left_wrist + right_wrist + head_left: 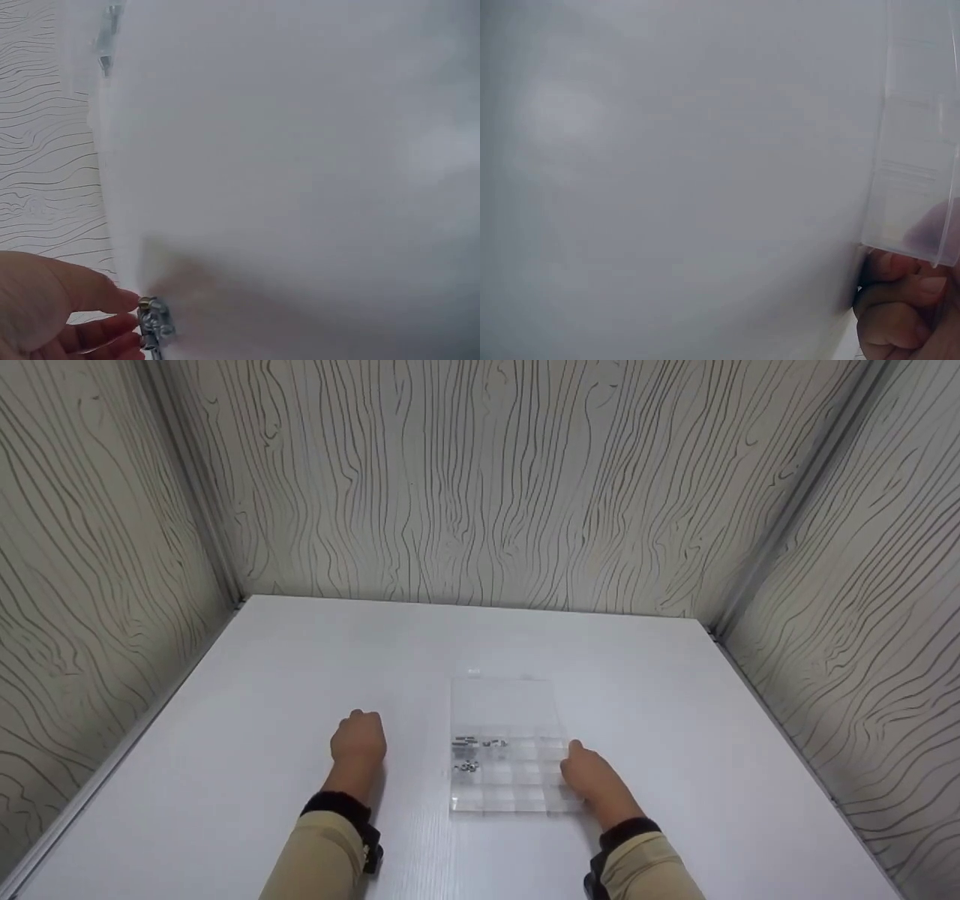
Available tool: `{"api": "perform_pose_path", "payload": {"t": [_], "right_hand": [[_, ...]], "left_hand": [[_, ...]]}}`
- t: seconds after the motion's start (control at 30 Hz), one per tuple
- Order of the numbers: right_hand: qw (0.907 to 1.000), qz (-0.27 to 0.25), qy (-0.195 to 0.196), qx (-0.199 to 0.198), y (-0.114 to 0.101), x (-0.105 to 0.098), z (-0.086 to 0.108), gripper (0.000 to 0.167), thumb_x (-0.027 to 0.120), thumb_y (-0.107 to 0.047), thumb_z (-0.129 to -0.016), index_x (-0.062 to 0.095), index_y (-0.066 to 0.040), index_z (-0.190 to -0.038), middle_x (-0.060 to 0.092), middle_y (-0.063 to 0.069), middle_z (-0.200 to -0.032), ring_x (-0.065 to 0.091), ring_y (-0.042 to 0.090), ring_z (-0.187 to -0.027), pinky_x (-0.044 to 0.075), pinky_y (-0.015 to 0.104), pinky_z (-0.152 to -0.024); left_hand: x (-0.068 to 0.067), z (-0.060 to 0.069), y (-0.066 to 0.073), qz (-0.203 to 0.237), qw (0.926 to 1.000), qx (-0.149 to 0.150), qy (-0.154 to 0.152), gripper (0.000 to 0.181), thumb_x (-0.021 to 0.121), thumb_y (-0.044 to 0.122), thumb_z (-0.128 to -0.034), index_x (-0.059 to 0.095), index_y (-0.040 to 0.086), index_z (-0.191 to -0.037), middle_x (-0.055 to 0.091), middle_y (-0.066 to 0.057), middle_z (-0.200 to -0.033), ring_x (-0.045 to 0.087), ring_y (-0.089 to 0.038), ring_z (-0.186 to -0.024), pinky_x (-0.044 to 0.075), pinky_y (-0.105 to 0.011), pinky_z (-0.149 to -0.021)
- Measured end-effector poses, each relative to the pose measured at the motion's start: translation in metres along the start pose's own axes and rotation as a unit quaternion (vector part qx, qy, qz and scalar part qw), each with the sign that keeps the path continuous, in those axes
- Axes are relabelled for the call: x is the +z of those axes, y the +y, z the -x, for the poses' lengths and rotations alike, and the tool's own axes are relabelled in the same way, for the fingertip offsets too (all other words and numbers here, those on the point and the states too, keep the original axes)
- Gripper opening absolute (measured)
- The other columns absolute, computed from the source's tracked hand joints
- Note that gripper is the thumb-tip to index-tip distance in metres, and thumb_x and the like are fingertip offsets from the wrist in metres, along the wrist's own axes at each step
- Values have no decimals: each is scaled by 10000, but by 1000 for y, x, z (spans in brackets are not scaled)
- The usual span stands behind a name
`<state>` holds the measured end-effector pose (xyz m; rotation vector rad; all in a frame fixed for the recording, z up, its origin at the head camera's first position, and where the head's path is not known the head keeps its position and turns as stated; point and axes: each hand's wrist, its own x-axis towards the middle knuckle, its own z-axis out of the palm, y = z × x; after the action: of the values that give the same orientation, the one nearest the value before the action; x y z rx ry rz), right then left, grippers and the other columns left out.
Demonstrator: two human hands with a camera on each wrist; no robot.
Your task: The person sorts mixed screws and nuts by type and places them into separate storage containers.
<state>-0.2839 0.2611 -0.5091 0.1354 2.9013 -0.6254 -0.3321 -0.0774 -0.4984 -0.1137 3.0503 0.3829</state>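
A transparent plastic compartment box [514, 799] lies on the white table with its lid [502, 701] folded back behind it. Small metal parts [466, 766] sit in several left-hand and back compartments. My right hand [596, 780] grips the box's right side; in the right wrist view the thumb shows through the plastic [907, 161] and the fingers curl outside the wall. Left of the box, my left hand [358, 739] is low over the table. Its thumb and fingertips close on a small cluster of metal hardware [155, 322], whose exact kind is too blurred to tell.
The white table [225, 720] carries the box near its middle front. Wood-grain patterned panels [450, 487] stand behind it and at both sides. Part of the box with metal pieces [109, 37] appears at the left wrist view's upper left.
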Motion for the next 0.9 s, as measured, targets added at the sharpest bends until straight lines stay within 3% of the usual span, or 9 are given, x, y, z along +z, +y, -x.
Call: {"api": "perform_pose_path", "payload": {"t": [0.33,0.53,0.7,0.9], "right_hand": [[10000,5,-10,-84,-1,-2,3,432,393,-98,-929,329,163,-1268,551,314,-1068,556,392,-983,468,465,-826],[9999,58,-15,-86,-3,-3,5,420,401,-103,-934,337,162,-1254,564,302,-1021,577,351,-894,490,444,-771],[9999,13,36,-103,-3,-4,6,421,396,-101,-929,339,165,-1250,561,309,-1016,573,369,-902,484,456,-785],[9999,-13,42,-122,-4,-4,7,438,395,-96,-923,326,175,-1260,545,333,-1051,558,400,-951,469,474,-818]], "left_hand": [[3,0,-1,73,9997,45,-224,203,478,-33,-889,590,-28,-1058,591,-184,-1018,584,-311,-961,520,-392,-782],[1,0,2,110,9995,117,-262,222,486,-35,-886,586,-39,-1085,552,-212,-1148,551,-353,-1036,499,-443,-833],[-6,5,15,46,9993,333,-137,186,516,-49,-856,604,-48,-1020,569,-191,-1085,572,-332,-988,514,-460,-791],[-14,12,43,78,9973,703,175,213,509,4,-877,600,11,-1069,559,-169,-1198,518,-288,-1136,427,-385,-963]]}}
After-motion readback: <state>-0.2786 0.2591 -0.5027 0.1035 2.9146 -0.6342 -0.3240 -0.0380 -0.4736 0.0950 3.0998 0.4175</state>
